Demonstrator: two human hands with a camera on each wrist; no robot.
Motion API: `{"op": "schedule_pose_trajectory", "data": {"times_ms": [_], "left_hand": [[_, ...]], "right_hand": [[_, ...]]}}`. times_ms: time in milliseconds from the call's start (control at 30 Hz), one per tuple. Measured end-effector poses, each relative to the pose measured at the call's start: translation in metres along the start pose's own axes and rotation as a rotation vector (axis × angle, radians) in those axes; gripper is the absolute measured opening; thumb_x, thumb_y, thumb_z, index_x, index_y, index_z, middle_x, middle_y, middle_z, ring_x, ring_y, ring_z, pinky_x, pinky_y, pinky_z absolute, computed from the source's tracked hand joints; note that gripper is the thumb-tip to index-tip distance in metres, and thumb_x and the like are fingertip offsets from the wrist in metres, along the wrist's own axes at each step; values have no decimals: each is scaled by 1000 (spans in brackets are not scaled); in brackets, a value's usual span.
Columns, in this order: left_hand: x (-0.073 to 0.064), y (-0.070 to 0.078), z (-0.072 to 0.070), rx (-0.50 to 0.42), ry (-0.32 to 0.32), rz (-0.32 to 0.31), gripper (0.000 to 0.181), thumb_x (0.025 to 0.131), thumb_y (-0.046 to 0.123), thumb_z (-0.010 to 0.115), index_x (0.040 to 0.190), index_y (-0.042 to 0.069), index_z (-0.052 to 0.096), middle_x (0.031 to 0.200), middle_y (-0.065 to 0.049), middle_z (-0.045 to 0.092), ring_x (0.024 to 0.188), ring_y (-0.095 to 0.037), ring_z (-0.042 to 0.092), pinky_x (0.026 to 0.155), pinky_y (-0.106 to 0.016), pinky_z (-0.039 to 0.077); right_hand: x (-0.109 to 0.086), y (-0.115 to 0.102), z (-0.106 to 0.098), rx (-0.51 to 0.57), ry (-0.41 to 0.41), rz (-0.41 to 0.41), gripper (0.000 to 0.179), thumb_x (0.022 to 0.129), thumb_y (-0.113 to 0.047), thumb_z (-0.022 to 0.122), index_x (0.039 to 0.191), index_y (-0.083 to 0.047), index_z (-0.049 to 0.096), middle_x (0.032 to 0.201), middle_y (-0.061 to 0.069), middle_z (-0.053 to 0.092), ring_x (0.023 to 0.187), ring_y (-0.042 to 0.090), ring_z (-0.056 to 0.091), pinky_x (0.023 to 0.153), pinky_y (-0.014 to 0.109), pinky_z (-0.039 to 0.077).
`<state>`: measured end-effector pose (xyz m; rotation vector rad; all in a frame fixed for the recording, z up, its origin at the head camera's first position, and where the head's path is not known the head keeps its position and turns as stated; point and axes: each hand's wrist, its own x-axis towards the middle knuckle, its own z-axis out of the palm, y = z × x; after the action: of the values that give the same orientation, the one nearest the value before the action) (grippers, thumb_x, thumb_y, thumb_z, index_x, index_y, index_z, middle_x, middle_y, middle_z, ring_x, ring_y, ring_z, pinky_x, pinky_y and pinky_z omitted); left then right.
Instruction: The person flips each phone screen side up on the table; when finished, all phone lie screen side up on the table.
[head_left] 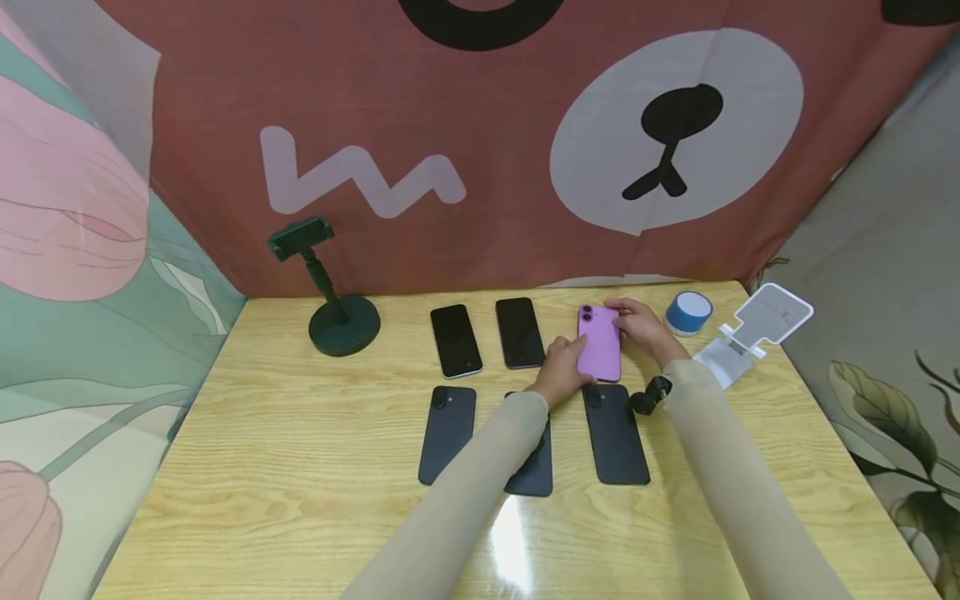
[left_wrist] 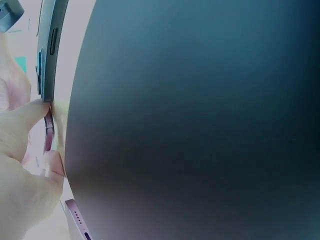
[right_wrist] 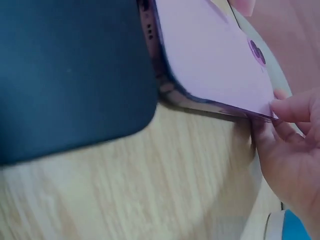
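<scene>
A purple smartphone [head_left: 600, 343] lies back up at the right of the rear row, its camera lenses at the top left. My left hand [head_left: 561, 371] grips its lower left side, thumb and fingers at the edge. At the upper right edge, my right hand [head_left: 637, 325] pinches the phone between thumb and fingers, as the right wrist view shows. Just below it a dark smartphone [head_left: 617, 437] lies back up, its top end close to my left fingers. Another dark smartphone [head_left: 531, 475] is partly hidden under my left forearm.
Two smartphones lie screen up in the rear row, a left one [head_left: 456, 342] and a right one [head_left: 520, 333]. A dark smartphone [head_left: 447, 433] lies front left. Behind stand a green phone stand [head_left: 345, 325], a blue and white cylinder [head_left: 687, 313] and a white folding stand [head_left: 772, 317].
</scene>
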<state>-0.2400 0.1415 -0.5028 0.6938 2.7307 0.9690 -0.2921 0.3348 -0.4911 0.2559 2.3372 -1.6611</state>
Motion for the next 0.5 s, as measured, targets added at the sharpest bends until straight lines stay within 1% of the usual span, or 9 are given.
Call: {"op": "schedule_pose_trajectory", "data": {"times_ms": [100, 200, 300, 400, 500], "left_hand": [[0, 0, -1, -24, -3, -7, 82, 74, 23, 81, 143, 7, 41, 108, -7, 51, 97, -15, 45, 88, -20, 39], [-1, 0, -2, -45, -11, -13, 81, 75, 21, 80, 144, 7, 40, 108, -7, 49, 97, -15, 44, 88, -20, 38], [-1, -1, -3, -47, -22, -14, 81, 76, 21, 80, 144, 7, 39, 110, -8, 48, 98, -15, 43, 89, -19, 38], [-1, -1, -5, -41, -40, -8, 81, 78, 22, 78, 146, 7, 37, 115, -9, 50, 100, -16, 45, 91, -19, 38], [-1, -2, -9, -64, -63, 1, 79, 80, 20, 76, 146, 6, 35, 125, -12, 53, 106, -18, 49, 93, -21, 39]], "right_hand": [[1, 2, 0, 47, 26, 26, 47, 97, 3, 36, 144, -3, 37, 149, 20, 29, 132, 32, 31, 105, 45, 31], [3, 2, 0, 94, 45, 49, 47, 97, 1, 38, 144, -6, 40, 146, 19, 35, 124, 28, 39, 98, 40, 38], [3, -2, 0, 121, 57, 54, 47, 97, 0, 40, 143, -6, 41, 144, 18, 38, 119, 26, 43, 95, 35, 41], [3, -7, -1, 150, 74, 63, 47, 96, 1, 43, 142, -5, 42, 144, 18, 39, 118, 24, 46, 93, 30, 44], [3, -11, -2, 165, 99, 82, 48, 95, 2, 45, 142, -3, 42, 145, 18, 38, 112, 18, 50, 85, 21, 46]]}}
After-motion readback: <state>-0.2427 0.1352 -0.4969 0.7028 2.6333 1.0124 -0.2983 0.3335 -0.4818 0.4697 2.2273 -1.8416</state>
